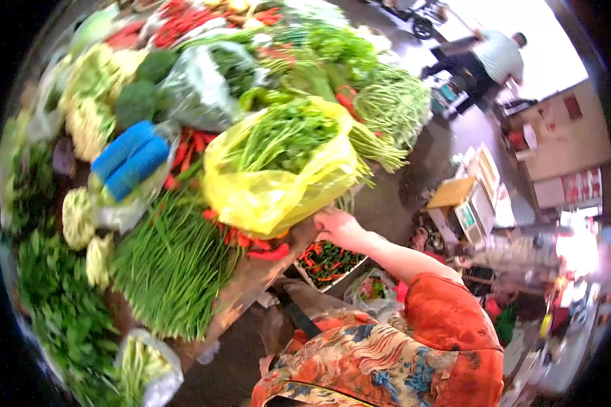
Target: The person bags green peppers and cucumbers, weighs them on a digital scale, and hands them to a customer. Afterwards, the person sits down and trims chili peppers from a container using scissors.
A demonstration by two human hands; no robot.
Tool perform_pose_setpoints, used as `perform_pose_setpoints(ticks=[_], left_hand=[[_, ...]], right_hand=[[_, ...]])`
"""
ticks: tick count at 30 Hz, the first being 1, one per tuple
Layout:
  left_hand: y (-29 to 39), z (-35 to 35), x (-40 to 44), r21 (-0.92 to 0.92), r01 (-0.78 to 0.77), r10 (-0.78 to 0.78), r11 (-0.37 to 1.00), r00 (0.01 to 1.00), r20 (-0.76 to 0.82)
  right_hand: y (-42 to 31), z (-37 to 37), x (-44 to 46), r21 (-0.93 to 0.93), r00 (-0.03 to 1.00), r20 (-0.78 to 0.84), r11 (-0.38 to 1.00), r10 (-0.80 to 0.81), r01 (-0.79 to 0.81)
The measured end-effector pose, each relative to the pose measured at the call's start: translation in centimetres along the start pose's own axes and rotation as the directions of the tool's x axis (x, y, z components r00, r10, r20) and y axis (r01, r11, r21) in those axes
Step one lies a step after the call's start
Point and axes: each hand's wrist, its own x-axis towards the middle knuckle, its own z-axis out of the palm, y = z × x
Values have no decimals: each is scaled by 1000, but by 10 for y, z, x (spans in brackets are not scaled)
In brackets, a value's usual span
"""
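Observation:
My right hand [336, 228], at the end of an orange sleeve, is at the table edge, against the lower right side of a yellow plastic bag [285, 203]. Its fingers are curled in; what they hold, if anything, is hidden. Leafy green herbs with long stems [285, 139] fill the bag's open mouth. Red peppers [268, 251] lie just below the bag, close to my hand. Of my left side only a small patch of skin [267, 364] shows beside my patterned shirt; the fingers are out of sight.
Garlic chives [176, 264], blue net-wrapped produce [130, 159], broccoli [137, 102], cauliflower [88, 129] and long beans [390, 105] crowd the table. Below its edge stands a crate of peppers [329, 264] beside a clear bag [373, 295]. Another person [495, 57] is at the upper right.

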Motion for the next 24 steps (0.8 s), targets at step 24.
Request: perform_pose_setpoints(ticks=[24], left_hand=[[-11,-67,55,541,-162,31,826,970,242]], right_hand=[[-95,191,-306,149,651,548,705,525,-694]])
